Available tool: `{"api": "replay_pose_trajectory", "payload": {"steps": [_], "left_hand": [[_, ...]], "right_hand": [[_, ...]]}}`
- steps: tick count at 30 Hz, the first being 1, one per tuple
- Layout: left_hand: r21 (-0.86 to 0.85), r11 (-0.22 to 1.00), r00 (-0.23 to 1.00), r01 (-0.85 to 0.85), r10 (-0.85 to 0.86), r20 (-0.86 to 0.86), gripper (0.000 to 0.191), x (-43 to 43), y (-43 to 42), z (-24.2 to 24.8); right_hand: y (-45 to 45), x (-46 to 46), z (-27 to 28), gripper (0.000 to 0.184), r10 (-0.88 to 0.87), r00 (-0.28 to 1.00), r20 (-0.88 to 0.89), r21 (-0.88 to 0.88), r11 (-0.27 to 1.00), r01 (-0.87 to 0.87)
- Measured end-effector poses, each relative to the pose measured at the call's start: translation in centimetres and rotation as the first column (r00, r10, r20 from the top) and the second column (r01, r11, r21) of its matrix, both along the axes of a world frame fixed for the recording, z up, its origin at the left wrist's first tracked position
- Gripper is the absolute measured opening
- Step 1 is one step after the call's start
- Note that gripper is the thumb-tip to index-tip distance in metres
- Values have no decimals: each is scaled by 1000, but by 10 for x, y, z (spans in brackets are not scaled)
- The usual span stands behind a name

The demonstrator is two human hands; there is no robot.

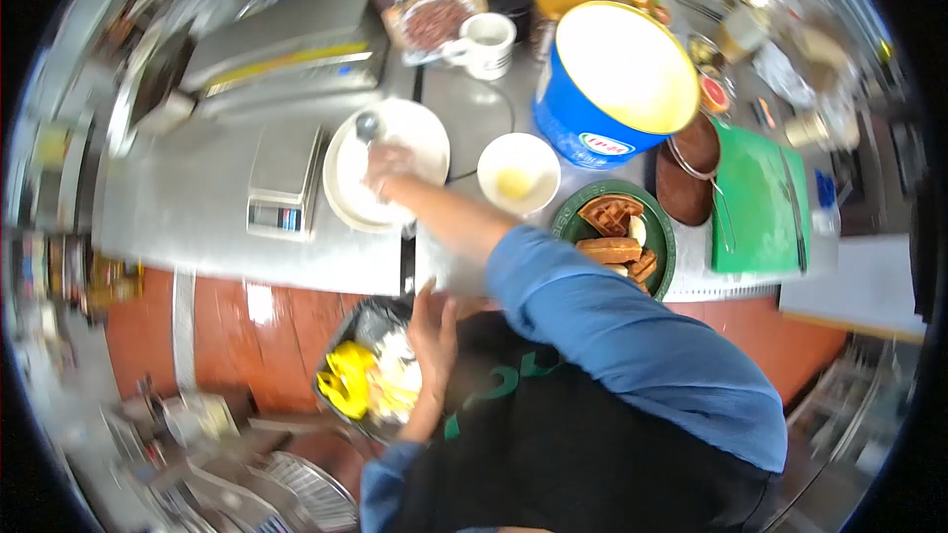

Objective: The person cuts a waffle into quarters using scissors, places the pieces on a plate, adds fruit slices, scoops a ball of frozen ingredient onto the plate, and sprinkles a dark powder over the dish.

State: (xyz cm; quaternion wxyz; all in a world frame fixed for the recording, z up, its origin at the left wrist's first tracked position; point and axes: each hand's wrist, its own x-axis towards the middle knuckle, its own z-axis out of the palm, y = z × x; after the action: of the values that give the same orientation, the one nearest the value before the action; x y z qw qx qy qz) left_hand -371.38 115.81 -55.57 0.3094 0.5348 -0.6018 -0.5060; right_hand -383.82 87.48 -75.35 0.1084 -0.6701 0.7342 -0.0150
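My right hand (389,165) is over a round white bowl (433,141) on the steel table, blurred by motion. Its fingers curl around what looks like a metal scoop (367,126), whose rounded head shows beyond them; most of the handle is hidden. Below the table's front edge, my left hand (435,333) is empty, fingers apart, beside a black-lined bin (370,318) holding a yellow bag (348,379) and pale scraps. Right of the white bowl, a smaller white bowl (544,163) contains a little pale yellow substance. A green plate (666,259) carries waffle pieces (609,249).
A large blue tub (566,118) stands behind the small bowl. Left lies a kitchen scale (285,170). A white mug (489,48) and jars stand at the back. Right are a strainer (696,148), a brown tray (678,196) and a green cutting board (755,200).
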Motion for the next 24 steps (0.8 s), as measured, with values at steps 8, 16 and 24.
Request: {"api": "replay_pose_trajectory", "payload": {"steps": [8,16,24], "left_hand": [[90,996,996,2,6,-85,22,60,-59,-7],[-393,863,941,318,-339,18,29,-65,-239,52],[-184,841,855,508,-519,-11,42,-286,-343,32]], "right_hand": [[82,-22,310,50,-305,539,785,429,896,-118],[192,-268,432,50,-226,971,-77,-6,974,226],[122,-312,334,32,-358,925,-129,164,912,376]]}}
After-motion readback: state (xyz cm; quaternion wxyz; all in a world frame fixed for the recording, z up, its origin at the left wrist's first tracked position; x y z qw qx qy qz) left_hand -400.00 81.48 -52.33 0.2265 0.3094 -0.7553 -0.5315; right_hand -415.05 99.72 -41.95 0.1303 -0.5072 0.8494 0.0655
